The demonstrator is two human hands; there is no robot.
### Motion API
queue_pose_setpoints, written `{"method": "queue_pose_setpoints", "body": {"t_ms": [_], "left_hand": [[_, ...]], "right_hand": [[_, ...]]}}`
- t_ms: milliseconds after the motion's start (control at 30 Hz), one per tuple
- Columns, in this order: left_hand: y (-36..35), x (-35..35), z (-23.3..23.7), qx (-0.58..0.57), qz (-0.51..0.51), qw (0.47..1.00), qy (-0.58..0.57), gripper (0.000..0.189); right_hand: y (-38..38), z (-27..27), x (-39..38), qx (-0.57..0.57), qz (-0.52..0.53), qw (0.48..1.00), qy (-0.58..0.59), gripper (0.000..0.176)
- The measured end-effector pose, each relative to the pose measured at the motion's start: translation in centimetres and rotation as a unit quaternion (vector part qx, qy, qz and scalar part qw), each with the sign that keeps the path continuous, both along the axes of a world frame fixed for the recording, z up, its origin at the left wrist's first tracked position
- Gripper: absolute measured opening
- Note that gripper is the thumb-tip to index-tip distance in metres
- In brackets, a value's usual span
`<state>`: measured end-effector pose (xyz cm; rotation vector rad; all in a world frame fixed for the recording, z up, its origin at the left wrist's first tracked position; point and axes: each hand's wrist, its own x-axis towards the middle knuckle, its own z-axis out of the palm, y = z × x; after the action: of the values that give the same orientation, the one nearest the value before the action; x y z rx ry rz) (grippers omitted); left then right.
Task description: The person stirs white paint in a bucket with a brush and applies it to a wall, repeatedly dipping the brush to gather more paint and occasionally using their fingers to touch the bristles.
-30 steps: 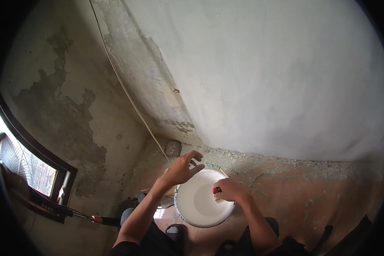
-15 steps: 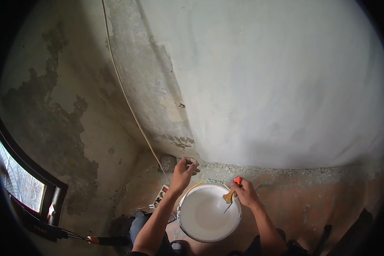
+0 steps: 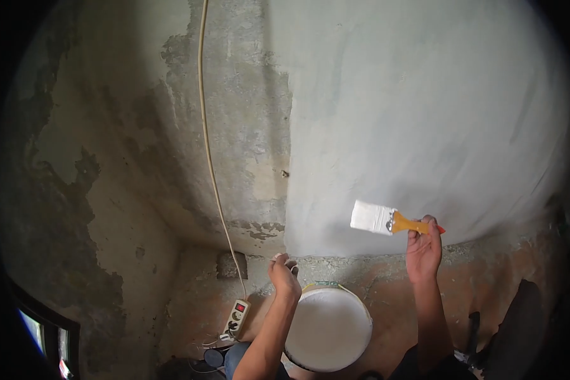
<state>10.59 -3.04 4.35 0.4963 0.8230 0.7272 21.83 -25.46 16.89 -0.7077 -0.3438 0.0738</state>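
My right hand (image 3: 425,250) grips a wide paintbrush (image 3: 408,224) by its orange, red-tipped handle. White paint coats the bristles, which point left in front of the pale wall (image 3: 437,114). Below and left of that hand stands a round bucket (image 3: 368,329) of white paint, its surface smooth. My left hand (image 3: 284,273) is just above the bucket's left rim, fingers curled in and whitish at the tips; I cannot tell what, if anything, is in them.
A cream cable (image 3: 207,139) runs down the bare, peeling wall strip (image 3: 247,126) to a power strip (image 3: 236,320) on the floor, left of the bucket. Flaked debris (image 3: 386,266) lines the wall's foot. A dark-framed window (image 3: 47,335) is at lower left.
My right hand has lifted the paintbrush out of the bucket, up and right, turning the bristles from down to left. My left hand stays curled, slightly lower in view. The view has shifted.
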Motion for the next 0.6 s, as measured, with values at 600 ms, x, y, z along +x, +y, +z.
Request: {"method": "queue_pose_setpoints", "body": {"t_ms": [600], "left_hand": [[0.0,-0.4,1.0,-0.079,-0.186,0.977,-0.061,0.009]], "right_hand": [[18.8,17.3,0.5,-0.275,-0.405,0.396,-0.777,0.016]]}}
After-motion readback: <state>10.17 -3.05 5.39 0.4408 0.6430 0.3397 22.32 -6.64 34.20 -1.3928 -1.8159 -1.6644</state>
